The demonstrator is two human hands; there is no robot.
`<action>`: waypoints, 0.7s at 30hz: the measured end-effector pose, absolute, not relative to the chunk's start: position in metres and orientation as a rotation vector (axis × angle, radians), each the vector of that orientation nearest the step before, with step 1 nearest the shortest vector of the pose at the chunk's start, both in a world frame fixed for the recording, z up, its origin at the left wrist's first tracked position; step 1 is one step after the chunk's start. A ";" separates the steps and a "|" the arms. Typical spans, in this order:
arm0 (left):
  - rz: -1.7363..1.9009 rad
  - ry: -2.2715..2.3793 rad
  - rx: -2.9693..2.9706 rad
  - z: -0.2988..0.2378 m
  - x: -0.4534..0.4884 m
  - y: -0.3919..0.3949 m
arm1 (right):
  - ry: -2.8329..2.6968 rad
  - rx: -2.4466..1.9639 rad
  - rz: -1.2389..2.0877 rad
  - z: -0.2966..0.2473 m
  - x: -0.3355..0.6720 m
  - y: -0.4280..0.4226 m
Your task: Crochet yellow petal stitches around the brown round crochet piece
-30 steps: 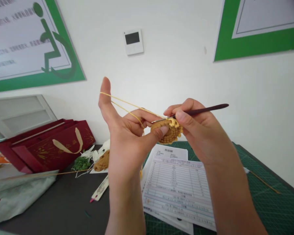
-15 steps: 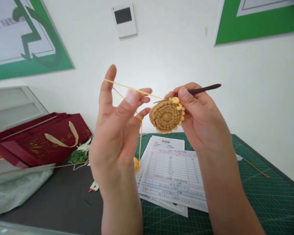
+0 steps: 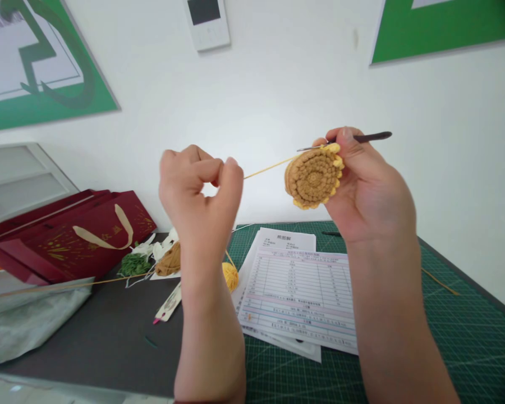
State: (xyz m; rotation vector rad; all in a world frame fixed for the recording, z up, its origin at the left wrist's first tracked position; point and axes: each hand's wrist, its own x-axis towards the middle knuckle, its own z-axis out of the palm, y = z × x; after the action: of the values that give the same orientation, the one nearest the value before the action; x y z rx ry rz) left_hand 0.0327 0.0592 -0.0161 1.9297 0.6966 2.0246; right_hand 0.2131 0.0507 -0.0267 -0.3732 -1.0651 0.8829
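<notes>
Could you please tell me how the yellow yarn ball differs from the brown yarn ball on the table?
The yellow yarn ball is brighter and looks rounder than the brown yarn ball, which looks flatter. The yellow ball sits beside the papers, while the brown ball lies on a white sheet. A strand rises from the yellow ball toward the left hand; none shows rising from the brown ball. Both are balls of yarn lying low on the table.

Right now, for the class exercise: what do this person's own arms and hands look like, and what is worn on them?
The left hand and right hand are bare, with no gloves, and no ring or watch shows. Both forearms are uncovered. A dark red edge at the bottom of the view may be a sleeve cuff.
</notes>
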 end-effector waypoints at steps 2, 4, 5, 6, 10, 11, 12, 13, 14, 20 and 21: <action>2.046 0.863 2.101 -0.019 0.032 0.065 | -1.062 -0.356 0.884 -0.028 0.216 0.053; 2.022 1.074 2.302 -0.020 0.033 0.072 | -1.061 -0.331 0.899 -0.028 0.218 0.054; 2.008 1.164 2.370 -0.021 0.035 0.075 | -1.063 -0.324 0.907 -0.028 0.218 0.054; 2.013 1.211 2.394 -0.021 0.037 0.077 | -1.068 -0.324 0.915 -0.027 0.217 0.053; 2.003 0.678 2.045 -0.020 0.053 0.068 | -1.137 -0.347 0.950 -0.024 0.213 0.047; 1.925 0.465 1.898 -0.020 0.056 0.063 | -1.154 -0.355 0.950 -0.024 0.212 0.046; 1.790 0.322 1.771 -0.018 0.059 0.057 | -1.166 -0.365 0.943 -0.024 0.211 0.045; 1.663 0.254 1.663 -0.017 0.062 0.051 | -1.173 -0.377 0.928 -0.023 0.210 0.043; 1.618 0.208 1.589 -0.016 0.063 0.045 | -1.174 -0.387 0.907 -0.023 0.210 0.042; 1.715 0.307 1.549 -0.012 0.072 0.027 | -1.190 -0.319 0.863 -0.022 0.208 0.038; 1.729 0.318 1.533 -0.012 0.074 0.026 | -1.194 -0.306 0.879 -0.022 0.207 0.038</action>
State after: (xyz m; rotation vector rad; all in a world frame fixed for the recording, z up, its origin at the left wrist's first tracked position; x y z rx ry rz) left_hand 0.0738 0.0260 -0.0123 1.5328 0.3184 1.7293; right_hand 0.2072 0.0377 -0.0219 -0.3062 -1.1942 0.8791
